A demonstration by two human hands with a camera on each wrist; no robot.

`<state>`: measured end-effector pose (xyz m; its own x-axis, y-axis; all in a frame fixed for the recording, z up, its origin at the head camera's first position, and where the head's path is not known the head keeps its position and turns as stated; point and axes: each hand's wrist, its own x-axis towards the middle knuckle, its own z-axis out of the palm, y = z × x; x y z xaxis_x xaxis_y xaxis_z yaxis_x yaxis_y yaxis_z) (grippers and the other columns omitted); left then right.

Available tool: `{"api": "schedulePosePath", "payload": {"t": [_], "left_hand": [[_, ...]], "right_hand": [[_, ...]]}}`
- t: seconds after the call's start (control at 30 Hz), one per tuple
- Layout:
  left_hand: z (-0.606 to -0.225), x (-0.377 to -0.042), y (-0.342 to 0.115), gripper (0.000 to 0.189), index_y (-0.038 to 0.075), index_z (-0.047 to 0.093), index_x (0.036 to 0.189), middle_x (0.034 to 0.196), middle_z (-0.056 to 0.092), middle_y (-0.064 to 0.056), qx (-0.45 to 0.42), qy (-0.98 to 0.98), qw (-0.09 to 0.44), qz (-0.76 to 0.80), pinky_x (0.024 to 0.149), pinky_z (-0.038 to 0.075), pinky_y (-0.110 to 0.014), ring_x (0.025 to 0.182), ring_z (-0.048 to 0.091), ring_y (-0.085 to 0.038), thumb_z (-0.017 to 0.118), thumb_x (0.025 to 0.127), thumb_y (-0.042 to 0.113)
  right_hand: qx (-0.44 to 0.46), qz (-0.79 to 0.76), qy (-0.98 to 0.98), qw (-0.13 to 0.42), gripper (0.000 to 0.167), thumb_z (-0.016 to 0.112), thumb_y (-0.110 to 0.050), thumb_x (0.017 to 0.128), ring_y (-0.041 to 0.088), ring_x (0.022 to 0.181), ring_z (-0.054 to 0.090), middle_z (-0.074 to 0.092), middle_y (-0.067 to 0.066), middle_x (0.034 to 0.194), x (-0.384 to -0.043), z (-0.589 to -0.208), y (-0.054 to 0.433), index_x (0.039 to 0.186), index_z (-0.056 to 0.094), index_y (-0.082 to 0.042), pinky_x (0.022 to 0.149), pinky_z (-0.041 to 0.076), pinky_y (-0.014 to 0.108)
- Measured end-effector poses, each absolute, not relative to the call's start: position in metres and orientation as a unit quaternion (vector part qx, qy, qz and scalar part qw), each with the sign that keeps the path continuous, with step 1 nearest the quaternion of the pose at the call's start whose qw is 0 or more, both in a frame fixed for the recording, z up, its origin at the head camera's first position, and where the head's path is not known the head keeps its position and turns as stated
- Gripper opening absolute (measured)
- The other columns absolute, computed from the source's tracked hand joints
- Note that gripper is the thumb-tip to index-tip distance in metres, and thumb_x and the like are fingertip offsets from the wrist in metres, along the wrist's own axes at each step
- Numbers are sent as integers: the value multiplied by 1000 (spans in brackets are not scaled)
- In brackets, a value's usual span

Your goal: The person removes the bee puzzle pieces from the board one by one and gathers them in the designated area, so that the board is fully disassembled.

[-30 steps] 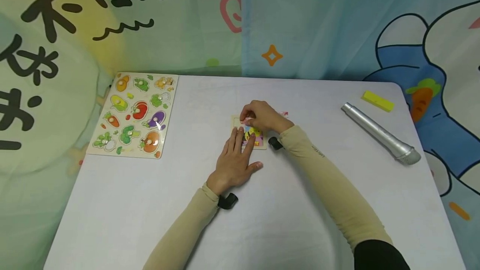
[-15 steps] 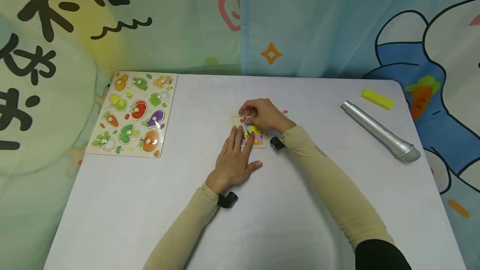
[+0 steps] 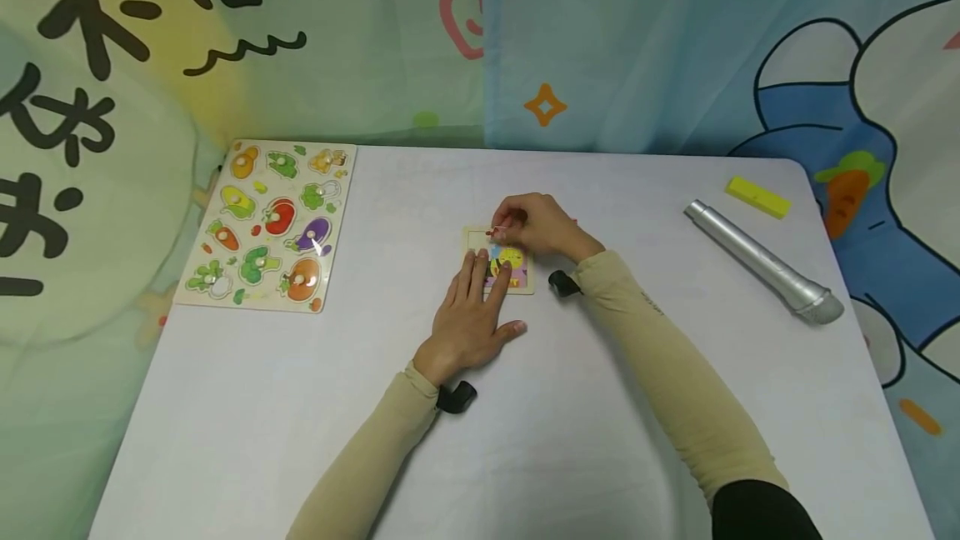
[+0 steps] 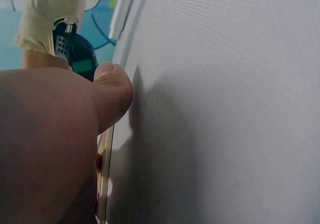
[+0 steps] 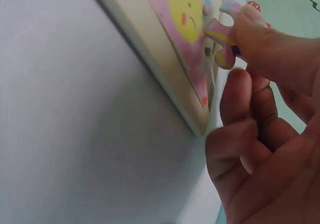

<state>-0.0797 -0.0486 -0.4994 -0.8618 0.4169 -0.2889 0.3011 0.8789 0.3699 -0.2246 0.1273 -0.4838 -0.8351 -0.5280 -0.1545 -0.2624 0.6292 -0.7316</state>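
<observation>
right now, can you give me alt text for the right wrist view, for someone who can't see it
The person's right hand pinches a small multicoloured puzzle piece close to a pale-framed puzzle board showing a yellow cartoon face. A white tabletop fills much of the left side.

Soft shadows darken the white tabletop (image 4: 250, 114) in both wrist views; the head view looks brighter.

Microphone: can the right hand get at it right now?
Probably not straightaway: the right hand pinches a puzzle piece, though the way to the microphone looks free.
</observation>
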Motion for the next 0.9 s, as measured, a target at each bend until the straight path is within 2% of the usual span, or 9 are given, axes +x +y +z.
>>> {"api": "schedulePosePath", "payload": {"t": [0.2, 0.33, 0.43, 0.7, 0.9], "left_hand": [[-499, -80, -47, 89, 15, 12, 172, 179, -7, -20, 190, 951, 183, 159, 135, 6, -47, 166, -13, -34, 50, 107, 61], [-499, -80, -47, 89, 15, 12, 172, 179, -8, -19, 189, 951, 183, 162, 135, 6, -47, 166, -13, -34, 51, 106, 61], [-499, -79, -47, 90, 15, 12, 172, 178, -8, -19, 186, 951, 183, 163, 135, 6, -48, 166, -13, -34, 51, 106, 61], [-498, -79, -48, 91, 14, 12, 172, 178, -8, -20, 186, 952, 180, 161, 135, 7, -48, 166, -12, -35, 52, 106, 61], [-501, -79, -48, 91, 14, 11, 172, 178, -9, -21, 190, 951, 178, 169, 135, 6, -48, 166, -13, -36, 52, 106, 61]], "right_hand": [[-225, -398, 867, 196, 12, 77, -13, 99, 21, 94, 64, 73, 9, 103, -227, -483, 139, 105, 70, -6, 88, 49, 32], [-200, -427, 857, 209, 11, 72, -14, 103, 22, 92, 66, 75, 13, 110, -226, -477, 148, 108, 67, -5, 75, 52, 29], [-185, -428, 860, 206, 12, 70, -14, 104, 24, 87, 66, 74, 14, 108, -225, -474, 156, 112, 68, -5, 66, 52, 30], [-151, -415, 882, 166, 22, 76, -16, 100, 24, 92, 68, 73, 13, 105, -222, -473, 175, 120, 70, -10, 81, 50, 34], [-130, -437, 881, 129, 19, 78, -19, 99, 23, 91, 70, 75, 13, 107, -218, -474, 191, 116, 75, -11, 79, 53, 28]]}}
